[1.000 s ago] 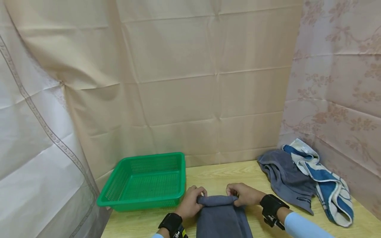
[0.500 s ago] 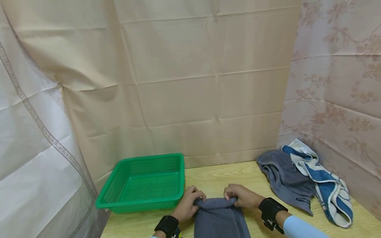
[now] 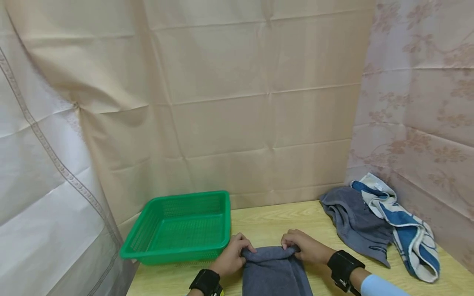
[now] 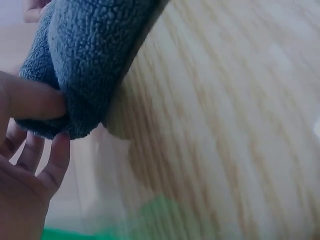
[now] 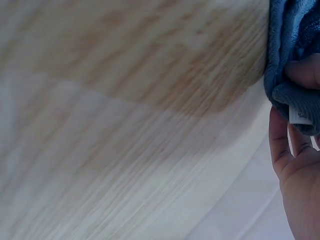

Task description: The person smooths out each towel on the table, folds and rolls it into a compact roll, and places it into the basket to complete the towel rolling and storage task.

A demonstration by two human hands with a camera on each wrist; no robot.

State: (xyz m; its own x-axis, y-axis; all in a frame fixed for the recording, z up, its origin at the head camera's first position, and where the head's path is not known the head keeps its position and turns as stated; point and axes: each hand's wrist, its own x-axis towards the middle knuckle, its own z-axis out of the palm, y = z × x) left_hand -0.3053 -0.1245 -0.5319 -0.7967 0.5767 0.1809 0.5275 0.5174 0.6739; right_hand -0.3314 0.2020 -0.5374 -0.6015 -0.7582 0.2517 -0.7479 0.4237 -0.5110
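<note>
- Towel [image 3: 275,279] in plain grey terry lies on the wood-grain desk [image 3: 270,218], towards the near edge, its lower end cut off by the view.
- Left hand [image 3: 233,255] pinches the left end of the towel's rolled far edge; the left wrist view shows the thumb tucked into the fold, fingers underneath.
- Right hand [image 3: 304,247] pinches the opposite end, thumb on top, beside a small white label [image 5: 300,115].
- One hand at each end probably keeps the roll level and stops either side from slipping loose.
- Green plastic basket [image 3: 175,255] sits along the desk's left side, just beside the left hand, perhaps to stay within reach without blocking the work.
- Second grey cloth [image 3: 361,222] and blue-and-white towel [image 3: 401,222] lie heaped by the far right corner, seemingly set aside from the hands.
- Compared with half a second ago, the roll looks looser and flatter, dipping mid-length; both hands grip the same ends, while basket and heap are unchanged.
</note>
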